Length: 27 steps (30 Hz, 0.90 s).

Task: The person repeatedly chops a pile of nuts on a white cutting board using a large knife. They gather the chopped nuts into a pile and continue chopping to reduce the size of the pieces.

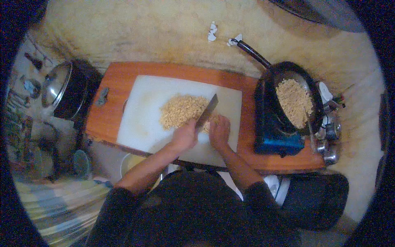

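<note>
My left hand (185,136) grips a broad-bladed kitchen knife (207,111), its blade slanting up to the right. Beside the blade, my right hand (219,131) has its fingers curled down on a little uncut-looking pale food (207,126), mostly hidden under them. A heap of finely chopped pale yellow food (182,111) spreads left of the knife; its kind is not clear. All of this rests on a white cutting board (139,102), which lies on an orange-brown wooden table (117,72).
Right of the board, a black frying pan (290,69) of similar chopped food (294,100) sits on a portable stove (271,143), with a utensil (309,131) leaning in it. Metal containers (331,152) line the right edge. At left stands a dark lidded pot (72,92); a grey cloth-like item (102,96) lies nearby.
</note>
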Tool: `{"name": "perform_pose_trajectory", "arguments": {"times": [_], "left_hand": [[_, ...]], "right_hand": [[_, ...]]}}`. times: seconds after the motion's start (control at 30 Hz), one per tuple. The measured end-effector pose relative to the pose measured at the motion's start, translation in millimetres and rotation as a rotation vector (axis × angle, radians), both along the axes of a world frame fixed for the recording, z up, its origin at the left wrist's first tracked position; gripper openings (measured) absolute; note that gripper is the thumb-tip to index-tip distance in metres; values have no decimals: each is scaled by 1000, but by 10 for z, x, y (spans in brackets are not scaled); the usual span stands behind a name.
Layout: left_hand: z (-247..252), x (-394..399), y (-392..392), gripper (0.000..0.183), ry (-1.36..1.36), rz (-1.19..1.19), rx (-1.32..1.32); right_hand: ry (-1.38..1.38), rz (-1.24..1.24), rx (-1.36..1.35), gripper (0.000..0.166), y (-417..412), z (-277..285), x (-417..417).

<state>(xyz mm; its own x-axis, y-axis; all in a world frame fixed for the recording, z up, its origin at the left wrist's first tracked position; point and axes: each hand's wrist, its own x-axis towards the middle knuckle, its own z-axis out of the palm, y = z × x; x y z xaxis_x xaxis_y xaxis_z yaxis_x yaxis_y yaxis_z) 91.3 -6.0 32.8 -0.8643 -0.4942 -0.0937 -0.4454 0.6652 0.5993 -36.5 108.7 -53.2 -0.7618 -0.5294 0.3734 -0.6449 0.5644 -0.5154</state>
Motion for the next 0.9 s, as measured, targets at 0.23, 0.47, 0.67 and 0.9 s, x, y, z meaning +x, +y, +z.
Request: {"name": "perform_pose_trajectory", "arguments": {"times": [0.23, 0.47, 0.67, 0.9], "left_hand": [[37, -423, 115, 31, -281, -72, -36], [14, -384, 144, 26, -293, -160, -238], [-5, -691, 75, 25, -299, -150, -67], [-205, -502, 199, 28, -345, -69, -166]], "right_hand": [[31, 73, 82, 18, -81, 22, -4], [118, 71, 46, 15, -72, -152, -48], [169, 71, 62, 20, -48, -191, -31], [125, 132, 103, 18, -91, -78, -64]]}}
